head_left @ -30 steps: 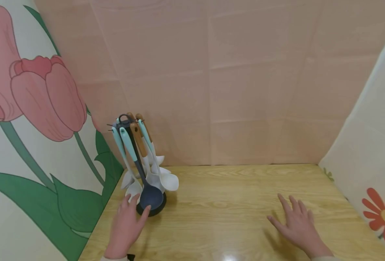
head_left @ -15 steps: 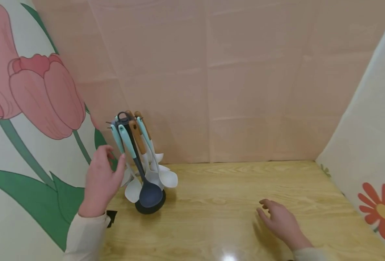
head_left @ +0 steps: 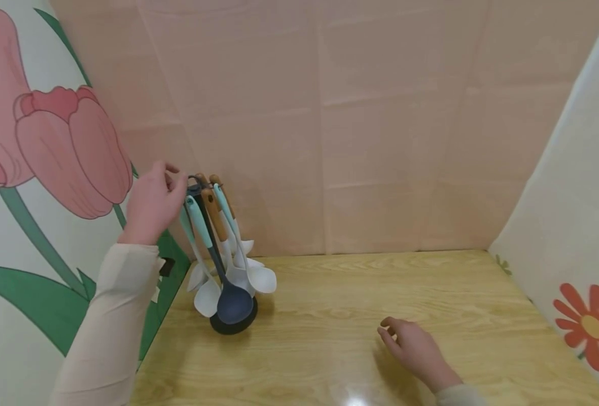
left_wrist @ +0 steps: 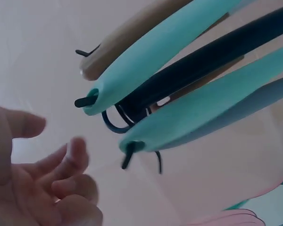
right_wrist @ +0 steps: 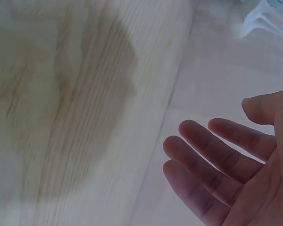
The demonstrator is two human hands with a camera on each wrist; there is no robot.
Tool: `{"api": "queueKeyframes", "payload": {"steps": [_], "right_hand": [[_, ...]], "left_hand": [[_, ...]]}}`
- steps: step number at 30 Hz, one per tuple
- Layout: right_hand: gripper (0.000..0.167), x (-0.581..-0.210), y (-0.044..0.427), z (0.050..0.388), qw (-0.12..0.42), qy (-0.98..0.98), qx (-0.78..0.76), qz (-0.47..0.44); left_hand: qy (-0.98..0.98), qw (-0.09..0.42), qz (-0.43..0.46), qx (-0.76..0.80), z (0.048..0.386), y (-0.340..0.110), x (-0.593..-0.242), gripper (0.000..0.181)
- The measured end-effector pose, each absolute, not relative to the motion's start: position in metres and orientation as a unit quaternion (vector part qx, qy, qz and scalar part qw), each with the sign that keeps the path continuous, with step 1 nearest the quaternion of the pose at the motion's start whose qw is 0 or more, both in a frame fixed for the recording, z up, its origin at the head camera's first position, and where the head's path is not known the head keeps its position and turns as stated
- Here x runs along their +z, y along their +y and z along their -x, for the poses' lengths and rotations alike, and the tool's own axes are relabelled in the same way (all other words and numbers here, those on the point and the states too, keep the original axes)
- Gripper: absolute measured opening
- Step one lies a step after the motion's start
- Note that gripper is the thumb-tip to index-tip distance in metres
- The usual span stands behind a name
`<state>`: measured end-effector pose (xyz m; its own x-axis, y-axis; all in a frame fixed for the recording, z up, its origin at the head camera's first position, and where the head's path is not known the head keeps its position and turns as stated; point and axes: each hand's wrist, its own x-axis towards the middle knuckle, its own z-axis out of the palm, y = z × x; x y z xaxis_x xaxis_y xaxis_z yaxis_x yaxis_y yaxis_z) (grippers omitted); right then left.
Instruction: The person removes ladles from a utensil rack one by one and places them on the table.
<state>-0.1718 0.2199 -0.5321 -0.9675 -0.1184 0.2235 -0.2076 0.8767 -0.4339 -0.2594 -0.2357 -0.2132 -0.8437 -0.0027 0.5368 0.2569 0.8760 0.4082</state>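
A rotating-style utensil stand with a black base [head_left: 218, 328] holds several hanging kitchen utensils. In front hangs a dark blue ladle [head_left: 235, 304] with a turquoise handle; white-headed spoons, one a white spoon [head_left: 206, 299], surround it. My left hand [head_left: 154, 200] is raised at the upper left of the stand, fingers loosely bent. In the left wrist view, a gap lies between its fingers and the turquoise handles [left_wrist: 146, 56], which hang from black hooks [left_wrist: 128, 156]. Over the table, my right hand [head_left: 415, 349] holds nothing; its fingers [right_wrist: 193, 160] are relaxed and slightly bent.
The wooden table [head_left: 329, 316] reaches back to a pinkish cloth backdrop [head_left: 380, 141]. A tulip-printed panel [head_left: 71, 163] stands close on the left, and a flower-printed panel [head_left: 583, 225] on the right. The stand is near the back left corner.
My left hand has risen from in front of the ladle to the top of the stand. My right hand has moved left, its fingers bending more. The utensils stay hanging.
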Motion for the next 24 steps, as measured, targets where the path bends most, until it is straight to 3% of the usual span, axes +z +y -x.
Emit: {"api": "queueKeyframes", "payload": {"steps": [6,19,24], "right_hand": [[0.009,-0.534,0.204,0.172,0.099,-0.959,0.245,-0.099],[0.012,-0.531,0.183,0.172,0.091,-0.953,0.263,-0.123],[0.016,-0.523,0.171,0.177,0.083,-0.95,0.271,-0.132]], "left_hand": [[-0.966,0.187,0.057,-0.169,0.276,-0.229,-0.197,0.045],[-0.981,0.102,0.087,-0.143,0.299,-0.243,-0.193,0.038],[-0.982,0.094,0.099,-0.134,0.304,-0.243,-0.195,0.039]]}}
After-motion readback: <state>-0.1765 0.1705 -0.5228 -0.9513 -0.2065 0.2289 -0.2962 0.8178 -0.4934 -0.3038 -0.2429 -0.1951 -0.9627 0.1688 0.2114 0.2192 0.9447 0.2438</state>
